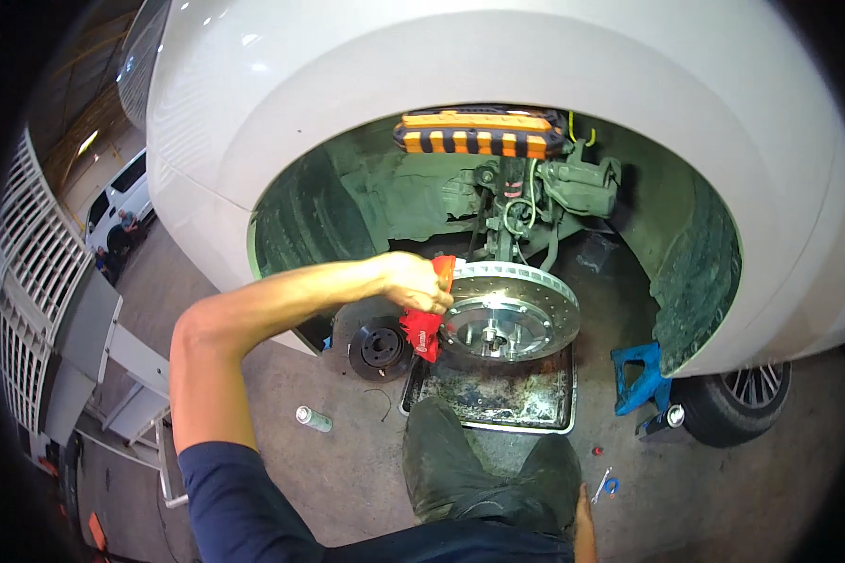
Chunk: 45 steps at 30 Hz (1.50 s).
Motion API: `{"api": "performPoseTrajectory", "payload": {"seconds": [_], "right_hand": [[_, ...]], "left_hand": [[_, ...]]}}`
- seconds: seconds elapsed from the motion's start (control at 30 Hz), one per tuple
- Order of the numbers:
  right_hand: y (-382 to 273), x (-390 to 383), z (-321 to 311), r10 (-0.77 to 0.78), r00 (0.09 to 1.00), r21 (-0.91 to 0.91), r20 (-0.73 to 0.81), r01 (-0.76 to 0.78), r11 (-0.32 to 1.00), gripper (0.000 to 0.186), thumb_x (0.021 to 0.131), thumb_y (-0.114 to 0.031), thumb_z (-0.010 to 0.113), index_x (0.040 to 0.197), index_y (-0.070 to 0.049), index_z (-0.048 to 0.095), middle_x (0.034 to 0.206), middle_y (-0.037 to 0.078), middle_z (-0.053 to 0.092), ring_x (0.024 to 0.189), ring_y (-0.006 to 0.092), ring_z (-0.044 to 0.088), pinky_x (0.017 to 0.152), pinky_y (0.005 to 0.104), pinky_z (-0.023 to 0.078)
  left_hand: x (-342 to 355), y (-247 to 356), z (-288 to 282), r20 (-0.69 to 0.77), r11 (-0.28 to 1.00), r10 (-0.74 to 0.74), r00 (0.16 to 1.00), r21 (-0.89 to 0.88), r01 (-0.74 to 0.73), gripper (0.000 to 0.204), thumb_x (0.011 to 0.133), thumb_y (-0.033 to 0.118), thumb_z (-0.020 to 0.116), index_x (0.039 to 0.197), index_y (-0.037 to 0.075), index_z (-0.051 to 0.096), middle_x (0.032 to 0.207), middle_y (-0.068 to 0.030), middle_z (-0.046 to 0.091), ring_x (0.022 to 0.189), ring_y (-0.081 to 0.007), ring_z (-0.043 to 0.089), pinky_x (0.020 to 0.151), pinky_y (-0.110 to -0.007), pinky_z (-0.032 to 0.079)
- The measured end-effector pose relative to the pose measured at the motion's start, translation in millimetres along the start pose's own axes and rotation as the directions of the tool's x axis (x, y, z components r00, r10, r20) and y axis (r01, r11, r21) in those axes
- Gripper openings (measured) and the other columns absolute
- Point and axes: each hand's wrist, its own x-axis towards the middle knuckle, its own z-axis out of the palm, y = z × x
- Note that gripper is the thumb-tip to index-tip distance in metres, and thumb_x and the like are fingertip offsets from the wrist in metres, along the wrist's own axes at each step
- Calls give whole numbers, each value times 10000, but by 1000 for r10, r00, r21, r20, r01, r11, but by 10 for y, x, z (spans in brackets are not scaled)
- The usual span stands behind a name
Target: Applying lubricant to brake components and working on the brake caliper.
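My left hand (421,283) is closed round the upper part of a red brake caliper (422,336) with pale lettering. The caliper stands upright at the left edge of a shiny drilled brake disc (526,300); whether it is seated over the rim or just beside it, I cannot tell. Wheel studs and the hub show at the disc's middle. Low in the picture, my right hand (584,522) is beside my right thigh, mostly hidden, its fingers not clear. An orange and black work light (479,131) sits above the strut (512,188) in the wheel arch.
Below the disc lies a stained drip tray (498,421). An old brake disc (381,348) and a spray can (314,418) are on the floor at left. At right are a blue stand (637,377), a dark can (662,421), a wheel (737,403) and a spanner (601,485).
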Motion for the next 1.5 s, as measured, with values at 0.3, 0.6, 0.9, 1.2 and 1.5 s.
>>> {"api": "performPoseTrajectory", "payload": {"seconds": [0.3,0.6,0.9,1.2,1.5], "right_hand": [[-980,20,-136,9,995,-95,98,0,995,867,908,-662,430,1402,50,430,1418,233,483,1327,352,444,1095,398,342],[-101,188,-322,61,994,81,92,-69,994,912,911,-700,396,1430,49,404,1444,226,465,1353,344,422,1111,391,324],[-193,-39,-122,108,981,147,159,-131,980,936,912,-721,377,1441,52,395,1458,227,453,1368,344,409,1120,388,314],[-391,-61,-85,65,986,112,156,-83,990,934,912,-720,377,1425,60,411,1455,240,450,1368,355,406,1121,392,312],[-776,16,33,-2,989,23,149,-1,1000,933,911,-719,377,1409,68,426,1452,253,447,1369,366,404,1121,396,311]], "left_hand": [[-642,-1149,-368,-223,414,-890,397,-761,500,160,935,105,520,1006,-38,528,866,-174,644,733,-321,628,707,-426,514],[283,-932,-87,565,-79,-761,318,-568,819,405,869,412,552,958,82,769,1021,-80,731,937,-242,657,783,-373,495],[743,-1231,263,815,88,-470,339,-339,937,590,676,50,556,1196,285,709,1325,-51,615,1083,-230,613,798,-450,491],[59,-1111,664,445,148,-603,662,-753,641,253,802,154,781,1041,81,751,960,-72,744,865,-177,670,731,-363,513],[-11,-786,724,-155,609,-669,727,-676,415,196,767,86,725,951,20,706,855,-162,690,796,-337,659,701,-421,516]]}}
